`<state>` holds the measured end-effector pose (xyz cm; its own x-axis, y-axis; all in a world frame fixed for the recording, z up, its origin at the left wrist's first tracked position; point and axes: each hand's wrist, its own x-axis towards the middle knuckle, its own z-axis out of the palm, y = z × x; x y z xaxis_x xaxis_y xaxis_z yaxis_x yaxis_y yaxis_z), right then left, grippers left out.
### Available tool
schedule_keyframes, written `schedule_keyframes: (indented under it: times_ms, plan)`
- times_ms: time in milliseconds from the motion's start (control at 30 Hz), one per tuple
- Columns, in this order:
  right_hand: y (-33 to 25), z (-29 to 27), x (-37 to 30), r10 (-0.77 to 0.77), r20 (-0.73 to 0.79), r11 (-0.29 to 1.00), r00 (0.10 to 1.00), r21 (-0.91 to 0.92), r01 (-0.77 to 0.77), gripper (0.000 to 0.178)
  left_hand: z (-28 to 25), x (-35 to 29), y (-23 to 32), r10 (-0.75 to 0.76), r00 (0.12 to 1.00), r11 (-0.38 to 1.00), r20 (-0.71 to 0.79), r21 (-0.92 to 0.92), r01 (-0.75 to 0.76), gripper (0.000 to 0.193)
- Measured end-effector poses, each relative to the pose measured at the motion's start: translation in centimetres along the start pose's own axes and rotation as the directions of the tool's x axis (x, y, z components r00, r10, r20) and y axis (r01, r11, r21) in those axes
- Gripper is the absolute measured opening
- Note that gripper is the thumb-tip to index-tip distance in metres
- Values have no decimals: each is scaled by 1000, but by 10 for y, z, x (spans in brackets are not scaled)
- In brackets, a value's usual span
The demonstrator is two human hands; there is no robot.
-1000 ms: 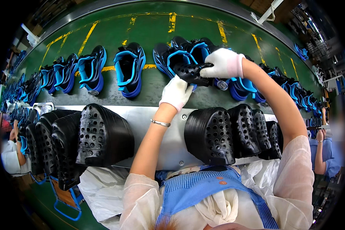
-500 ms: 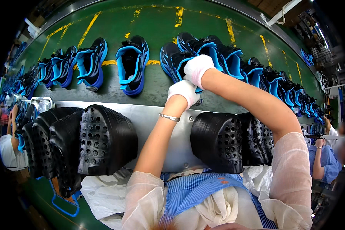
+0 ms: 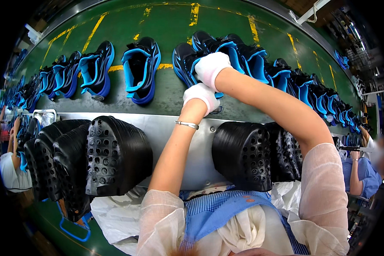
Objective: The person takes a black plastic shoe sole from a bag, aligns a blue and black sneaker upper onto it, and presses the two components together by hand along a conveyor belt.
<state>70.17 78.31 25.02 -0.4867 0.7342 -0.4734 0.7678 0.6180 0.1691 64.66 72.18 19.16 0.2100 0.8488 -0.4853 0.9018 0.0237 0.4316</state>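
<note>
A blue and black shoe (image 3: 182,59) lies on the green conveyor belt (image 3: 166,25) straight ahead of me. My left hand (image 3: 200,95), in a white glove, is closed against the shoe's near end. My right hand (image 3: 210,68), also gloved, presses down on the shoe's opening and hides most of it. What lies under the fingers cannot be seen. A thin bracelet sits on my left wrist.
More blue and black shoes (image 3: 141,70) line the belt on both sides. Stacks of black perforated soles stand on the metal ledge (image 3: 200,141), one on the left (image 3: 115,155) and one on the right (image 3: 243,155). Other people work at the far left (image 3: 13,170) and far right (image 3: 362,175).
A second ago both hands held a black piece above the shoe. They have since come down onto the shoe, and the piece is no longer visible.
</note>
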Motion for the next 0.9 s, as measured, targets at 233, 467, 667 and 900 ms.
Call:
schedule_keyframes:
  times_ms: [233, 467, 667, 900]
  plan:
    - [-12, 0, 6, -3, 5, 999, 1000, -39, 3, 24, 1, -5, -1, -26, 1000, 1000, 11, 5, 26, 35]
    - [-5, 1, 2, -21, -76, 999, 997, 30, 23, 21, 0, -1, -1, 6, 1000, 992, -3, 125, -5, 49]
    - [18, -11, -73, -139, -178, 952, 974, 246, 181, 33, 2, -26, 2, -74, 987, 996, -141, 45, 81, 41]
    - [72, -5, -272, 22, -490, 840, 871, 482, 250, 27, -17, -52, -27, -77, 856, 984, -511, 98, 147, 29]
